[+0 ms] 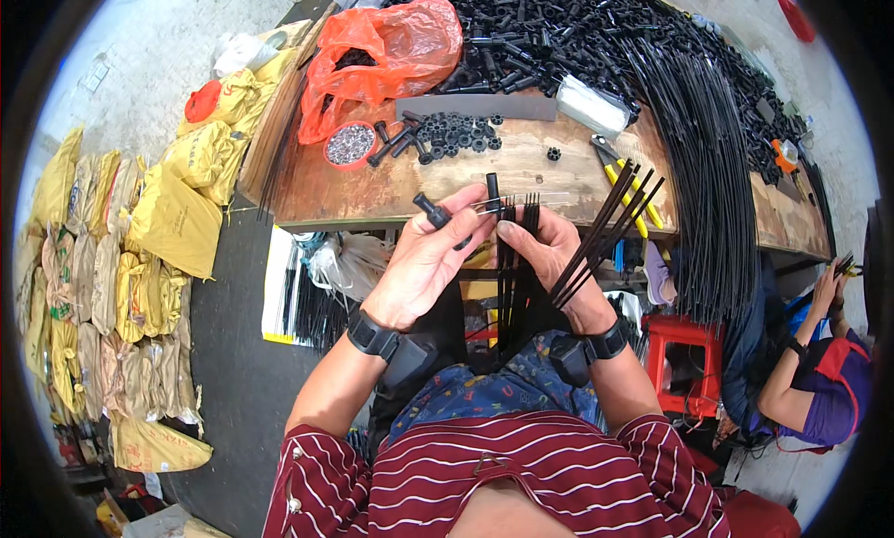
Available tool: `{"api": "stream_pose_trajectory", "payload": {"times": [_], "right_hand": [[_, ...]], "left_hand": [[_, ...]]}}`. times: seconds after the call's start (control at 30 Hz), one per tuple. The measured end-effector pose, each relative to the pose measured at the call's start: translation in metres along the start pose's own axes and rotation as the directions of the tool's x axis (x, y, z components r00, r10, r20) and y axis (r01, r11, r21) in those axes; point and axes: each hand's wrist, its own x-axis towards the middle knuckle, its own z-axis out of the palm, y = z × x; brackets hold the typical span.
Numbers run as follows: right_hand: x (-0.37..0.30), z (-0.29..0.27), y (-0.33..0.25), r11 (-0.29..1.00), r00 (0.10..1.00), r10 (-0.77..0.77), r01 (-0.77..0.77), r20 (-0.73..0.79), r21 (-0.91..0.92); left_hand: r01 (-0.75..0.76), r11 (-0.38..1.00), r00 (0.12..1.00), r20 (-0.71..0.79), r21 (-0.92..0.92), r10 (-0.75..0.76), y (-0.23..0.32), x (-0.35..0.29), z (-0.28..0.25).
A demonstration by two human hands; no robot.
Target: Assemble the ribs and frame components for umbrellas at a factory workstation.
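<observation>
Closest in, above the apron [521, 389], the left hand [419, 263] grasps a black fitting [433, 212], thumb and fingertips meeting beside an upright black tube [493, 189] — whether they pinch the tube too, I cannot tell. The right hand [563, 249] is clenched on black rods [506, 291] that hang below it, their tops in a row by the thumb, while a second bunch [592, 231] slants across the palm.

To work this well, I would keep those tops level and apart, steady the rods near their ends, and bring tube and rod together straight — thin rods may bend if forced.

Beyond, on the bench [372, 198], lie pliers [612, 173], notched rings [453, 133] and a red cup [348, 167] of metal bits; farther, a red bag [414, 45] and the heap of black parts [521, 35].
</observation>
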Motion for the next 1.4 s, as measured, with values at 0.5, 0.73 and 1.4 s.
{"api": "stream_pose_trajectory", "payload": {"times": [0.5, 0.73, 1.4], "right_hand": [[0.001, 0.009, -0.003, 0.993, 0.999, -0.01, 0.005, -0.04, -0.12], [0.004, 0.008, -0.001, 0.996, 0.997, -0.002, -0.005, -0.077, -0.092], [0.007, 0.009, 0.002, 0.997, 0.993, 0.062, -0.058, -0.097, 0.051]], "left_hand": [[-0.102, 0.937, 0.98, -0.128, 0.335, 0.152, -0.001, -0.002, 0.006], [-0.208, 0.817, 0.937, -0.131, 0.538, 0.324, -0.006, 0.004, 0.013], [-0.053, 0.955, 0.99, -0.109, 0.291, 0.089, 0.009, 0.004, 0.003]]}}
